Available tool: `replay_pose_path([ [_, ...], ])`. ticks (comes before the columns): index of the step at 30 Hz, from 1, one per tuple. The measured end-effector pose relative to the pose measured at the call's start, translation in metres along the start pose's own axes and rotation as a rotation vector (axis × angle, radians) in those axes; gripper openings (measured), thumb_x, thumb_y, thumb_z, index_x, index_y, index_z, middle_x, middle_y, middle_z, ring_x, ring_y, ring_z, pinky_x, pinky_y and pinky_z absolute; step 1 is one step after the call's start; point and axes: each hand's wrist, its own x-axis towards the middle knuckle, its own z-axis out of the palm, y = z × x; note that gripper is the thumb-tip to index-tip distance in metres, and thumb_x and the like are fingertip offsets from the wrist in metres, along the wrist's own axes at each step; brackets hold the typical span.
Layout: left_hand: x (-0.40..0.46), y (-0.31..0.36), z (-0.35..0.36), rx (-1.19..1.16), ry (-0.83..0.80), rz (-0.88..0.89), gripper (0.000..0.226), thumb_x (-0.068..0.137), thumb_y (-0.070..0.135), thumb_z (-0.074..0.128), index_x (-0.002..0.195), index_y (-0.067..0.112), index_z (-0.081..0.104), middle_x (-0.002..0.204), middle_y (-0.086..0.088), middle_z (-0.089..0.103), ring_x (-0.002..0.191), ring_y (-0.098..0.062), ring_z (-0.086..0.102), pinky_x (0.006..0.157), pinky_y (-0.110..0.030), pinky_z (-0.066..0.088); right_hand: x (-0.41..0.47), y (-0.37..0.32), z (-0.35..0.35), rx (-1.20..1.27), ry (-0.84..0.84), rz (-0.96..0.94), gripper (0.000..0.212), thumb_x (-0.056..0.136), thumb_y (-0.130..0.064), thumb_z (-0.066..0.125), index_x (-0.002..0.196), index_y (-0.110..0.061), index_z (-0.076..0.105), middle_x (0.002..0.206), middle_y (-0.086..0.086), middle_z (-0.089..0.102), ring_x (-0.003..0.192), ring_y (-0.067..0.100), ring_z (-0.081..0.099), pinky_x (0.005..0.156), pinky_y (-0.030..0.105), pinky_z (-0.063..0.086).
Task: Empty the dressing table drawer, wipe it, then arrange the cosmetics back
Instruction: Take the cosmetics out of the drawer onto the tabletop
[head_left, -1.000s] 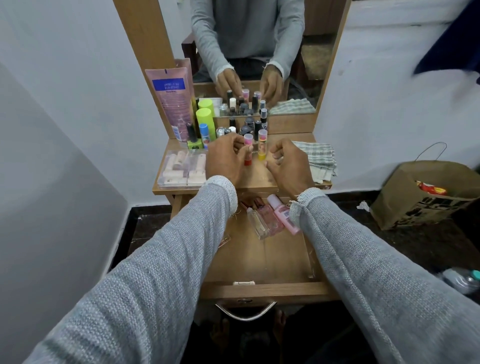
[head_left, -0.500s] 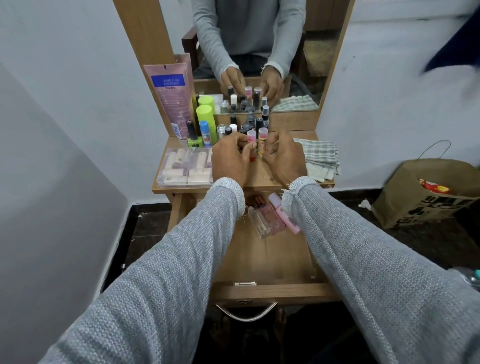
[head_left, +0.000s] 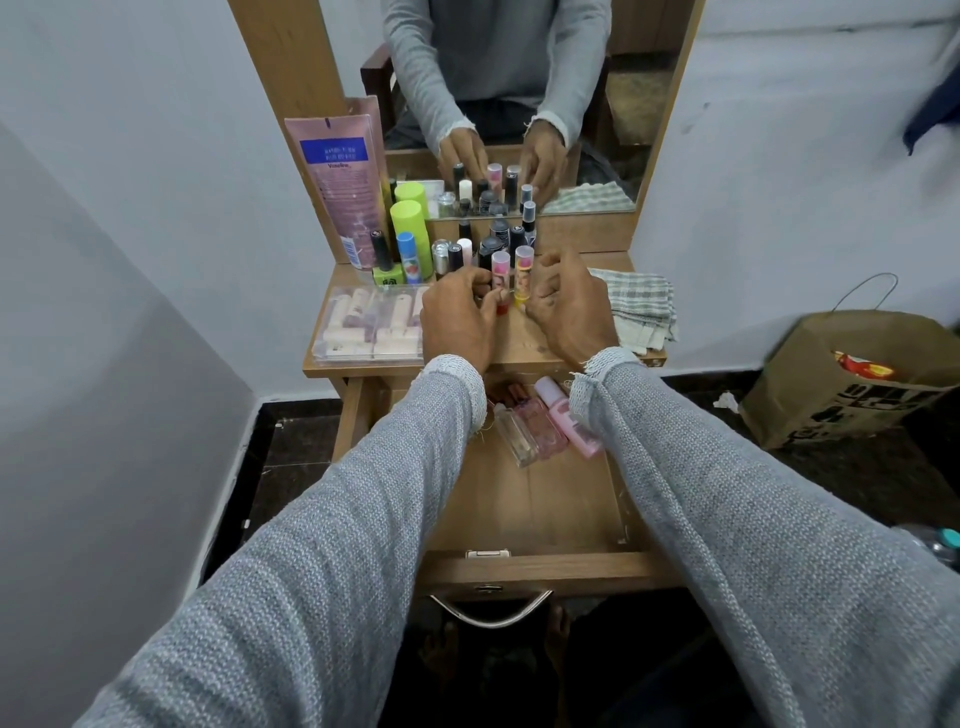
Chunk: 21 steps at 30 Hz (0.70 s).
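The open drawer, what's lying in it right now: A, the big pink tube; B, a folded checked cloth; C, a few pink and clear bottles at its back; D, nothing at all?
C: pink and clear bottles lie at the back of the open drawer.

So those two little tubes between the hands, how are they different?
The left tube has a red base and a pink label; the right tube has a yellow base and an orange label. The left hand pinches the red-based one low down; the right hand holds the yellow-based one. Both stand upright with clear pinkish caps.
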Motion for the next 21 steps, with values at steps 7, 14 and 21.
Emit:
replay_pose_path([
  [7, -0.011, -0.002, -0.007, -0.048, 0.023, 0.03, 0.02, 0.082, 0.018, 0.073, 0.1, 0.012, 0.072, 0.092, 0.0, 0.072, 0.082, -0.013, 0.066, 0.08, -0.036, 0.056, -0.027, -0.002, -0.015, 0.093, 0.173, -0.07, 0.028, 0.082, -0.01, 0.07, 0.103, -0.018, 0.053, 0.08, 0.001, 0.059, 0.072, 0.016, 0.06, 0.061, 0.02, 0.048],
  [14, -0.06, -0.017, -0.03, -0.104, -0.009, 0.224, 0.009, 0.085, 0.018, 0.069, 0.093, 0.015, 0.067, 0.087, 0.003, 0.068, 0.075, -0.008, 0.062, 0.067, -0.027, 0.055, -0.089, 0.02, -0.019, -0.196, -0.013, -0.287, 0.011, 0.088, -0.021, 0.065, 0.084, -0.019, 0.055, 0.066, -0.007, 0.054, 0.058, 0.011, 0.051, 0.055, 0.026, 0.043],
  [21, -0.099, -0.048, -0.03, -0.025, -0.301, 0.047, 0.023, 0.08, 0.025, 0.074, 0.098, 0.018, 0.062, 0.083, 0.006, 0.065, 0.076, -0.01, 0.061, 0.075, -0.03, 0.053, -0.102, 0.054, 0.001, -0.65, -0.306, -0.157, 0.034, 0.09, -0.033, 0.056, 0.12, -0.017, 0.052, 0.11, 0.006, 0.061, 0.103, 0.025, 0.06, 0.096, 0.04, 0.036],
])
